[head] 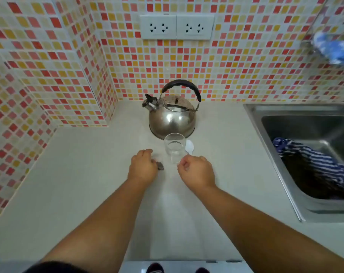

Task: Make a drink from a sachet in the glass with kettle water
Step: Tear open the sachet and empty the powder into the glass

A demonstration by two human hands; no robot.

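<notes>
Left hand (142,168) is curling over the small dark sachet (159,165), which is lying just right of its fingers; right hand (196,171), loosely curled and empty, is hovering at the near side of the empty glass (174,147).

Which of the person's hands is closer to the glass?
Right. The right hand sits just in front of the glass, at its base; the left hand is off to its left, by a small dark packet.

No readable text, label, brand, number or sign is being shown anywhere in the head view. The small dark sachet (159,166) beside the left hand (143,166) is being seen too blurred for any print to be made out, and nothing is being displayed on the steel kettle (172,119).
</notes>
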